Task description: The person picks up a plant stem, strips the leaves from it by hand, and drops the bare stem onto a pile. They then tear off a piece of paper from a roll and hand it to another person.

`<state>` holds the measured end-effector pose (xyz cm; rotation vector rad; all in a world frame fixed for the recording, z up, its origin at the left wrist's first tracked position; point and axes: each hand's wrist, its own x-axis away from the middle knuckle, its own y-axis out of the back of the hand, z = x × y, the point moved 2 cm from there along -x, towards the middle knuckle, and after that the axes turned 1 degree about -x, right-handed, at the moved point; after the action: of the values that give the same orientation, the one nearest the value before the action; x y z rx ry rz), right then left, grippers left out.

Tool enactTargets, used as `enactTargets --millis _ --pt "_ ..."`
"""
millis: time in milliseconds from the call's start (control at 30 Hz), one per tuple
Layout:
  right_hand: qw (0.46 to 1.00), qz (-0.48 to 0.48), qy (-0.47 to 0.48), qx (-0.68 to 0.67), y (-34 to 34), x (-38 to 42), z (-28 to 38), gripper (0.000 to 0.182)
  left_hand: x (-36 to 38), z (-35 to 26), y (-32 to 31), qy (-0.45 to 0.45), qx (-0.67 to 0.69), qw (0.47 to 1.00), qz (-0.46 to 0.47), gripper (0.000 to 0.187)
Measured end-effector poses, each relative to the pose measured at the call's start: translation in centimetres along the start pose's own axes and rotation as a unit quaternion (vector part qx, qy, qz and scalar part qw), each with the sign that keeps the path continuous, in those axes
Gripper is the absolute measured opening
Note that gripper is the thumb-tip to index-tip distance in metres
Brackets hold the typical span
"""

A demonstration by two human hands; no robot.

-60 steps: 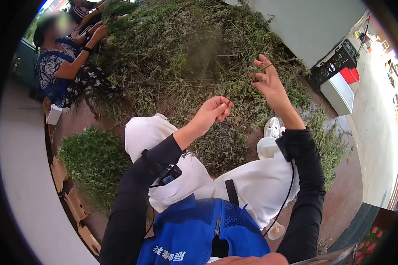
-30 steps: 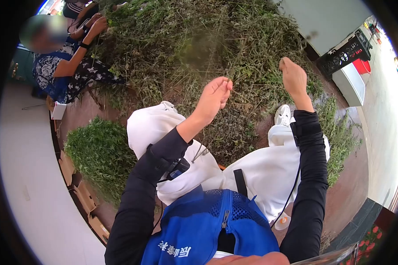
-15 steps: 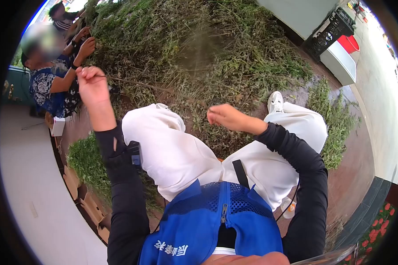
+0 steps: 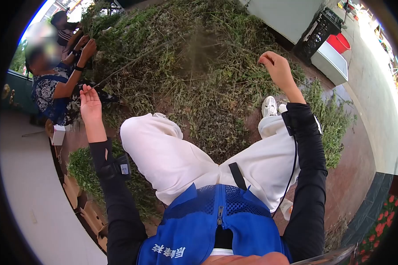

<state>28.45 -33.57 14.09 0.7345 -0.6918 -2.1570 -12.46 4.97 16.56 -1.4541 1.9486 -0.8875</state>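
Observation:
My left hand point(image 4: 90, 102) is raised at the left with its palm toward me. A long, thin plant stem point(image 4: 139, 59) runs from its fingertips up and to the right over the greenery, apparently gripped at that end. My right hand point(image 4: 277, 70) is held out above my shoe at the right, its thumb and fingertips pinched together. A faint thin line leads to these fingertips, but whatever they hold is too small to make out. Beneath both hands spreads a broad heap of cut, leafy plants point(image 4: 163, 84), partly dried.
Two people sit at the upper left; the nearer one point(image 4: 53, 88) has hands raised by the heap. More greenery point(image 4: 86, 165) lies at my left and along my right point(image 4: 334, 128). A black crate point(image 4: 316, 33), a white box point(image 4: 334, 64) and a red bucket point(image 4: 339, 43) stand upper right.
My right hand has swung up and to the right, away from my lap. My left hand has dropped slightly, its fingers straighter. The stem now slants upward from it instead of downward.

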Motion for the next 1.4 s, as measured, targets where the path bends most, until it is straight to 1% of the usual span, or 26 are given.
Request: enactTargets --millis 67,133,167,200,267,300,333,400,467,533,600,633,667,733,767,800,833,867,933,1033,1167,1200,1267,1300,1333,1400 --pt "0.992 -0.113 -0.001 -0.059 1.8 -0.1 -0.2 0.015 1.0 2.5 -2.1 0.034 -0.052 0.998 0.006 0.017" --pt "0.980 -0.153 0.002 -0.126 2.5 0.1 -0.5 0.012 2.9 5.7 -4.6 0.098 -0.070 0.992 0.029 0.017" --pt "0.963 -0.193 0.005 -0.189 2.8 0.0 -0.3 0.010 3.1 7.5 -5.1 0.160 -0.043 0.984 0.066 0.017" --pt "0.964 -0.187 0.011 -0.191 2.6 -0.1 0.5 0.010 3.3 9.2 -5.5 0.219 -0.015 0.970 0.101 0.017" --pt "0.951 -0.237 0.199 0.013 1.9 1.0 4.1 0.009 4.8 12.4 -7.2 0.329 0.049 0.930 0.153 0.019" --pt "0.939 -0.230 0.233 0.107 1.5 1.8 6.3 0.011 5.9 13.6 -8.2 0.374 0.060 0.908 0.177 0.019" --pt "0.938 -0.225 0.245 0.098 1.0 2.3 7.0 0.011 7.0 14.6 -9.1 0.418 0.070 0.883 0.200 0.019" --pt "0.921 -0.119 0.327 0.175 -0.6 2.8 7.8 0.014 8.9 16.1 -10.2 0.470 -0.063 0.858 0.195 0.019" --pt "0.893 -0.057 0.399 0.202 -2.4 3.0 9.2 0.018 10.9 17.9 -9.7 0.512 -0.148 0.812 0.238 0.016" --pt "0.873 -0.038 0.447 0.193 -5.2 3.1 10.0 0.020 13.6 18.2 -9.9 0.492 -0.201 0.814 0.234 0.017" --pt "0.883 -0.045 0.415 0.214 -8.0 3.4 11.4 0.020 14.0 19.3 -8.5 0.473 -0.160 0.831 0.243 0.022" --pt "0.894 -0.039 0.371 0.249 -9.0 3.6 12.4 0.019 14.0 19.4 -8.3 0.433 -0.086 0.871 0.213 0.024" --pt "0.893 -0.037 0.377 0.245 -9.9 3.5 13.1 0.019 13.8 19.4 -8.0 0.389 -0.012 0.903 0.182 0.025" --pt "0.914 -0.095 0.290 0.266 -11.3 2.9 14.1 0.030 15.2 18.6 -7.8 0.368 -0.035 0.911 0.181 0.030" --pt "0.888 -0.161 0.314 0.294 -11.8 2.3 14.7 0.017 16.2 18.4 -7.7 0.401 -0.094 0.888 0.205 0.034" --pt "0.888 -0.157 0.321 0.290 -12.3 2.0 15.2 0.017 17.2 18.4 -7.4 0.432 -0.152 0.860 0.226 0.038" --pt "0.882 -0.156 0.297 0.331 -12.7 1.7 15.6 0.016 18.0 18.2 -7.3 0.442 -0.165 0.852 0.227 0.053" --pt "0.874 -0.156 0.272 0.372 -13.1 1.6 16.0 0.015 18.7 17.8 -7.0 0.438 -0.164 0.856 0.221 0.053" --pt "0.869 -0.144 0.267 0.390 -14.2 1.4 15.8 0.015 19.9 16.2 -7.8 0.402 -0.224 0.832 0.311 0.062" --pt "0.885 -0.087 0.234 0.393 -15.3 1.4 15.5 0.014 20.1 15.0 -7.6 0.368 -0.287 0.812 0.349 0.062" --pt "0.899 -0.039 0.273 0.340 -15.0 2.0 17.3 0.018 20.7 13.3 -7.6 0.367 -0.292 0.807 0.358 0.056" --pt "0.916 -0.026 0.282 0.284 -14.7 1.9 17.6 0.024 20.7 12.9 -7.5 0.375 -0.282 0.807 0.358 0.054" --pt "0.941 -0.036 0.271 0.200 -13.2 2.2 18.7 0.048 19.1 10.7 -7.6 0.331 -0.253 0.858 0.301 0.044" --pt "0.943 -0.040 0.277 0.180 -11.8 2.9 19.6 0.054 17.6 8.3 -7.6 0.296 -0.294 0.873 0.252 0.041" --pt "0.938 -0.050 0.297 0.172 -10.8 3.3 19.2 0.055 15.8 5.7 -6.9 0.225 -0.335 0.883 0.239 0.039" --pt "0.959 -0.028 0.227 0.169 -8.5 5.0 18.1 0.052 13.2 0.4 -3.5 0.075 -0.404 0.890 0.199 0.037"
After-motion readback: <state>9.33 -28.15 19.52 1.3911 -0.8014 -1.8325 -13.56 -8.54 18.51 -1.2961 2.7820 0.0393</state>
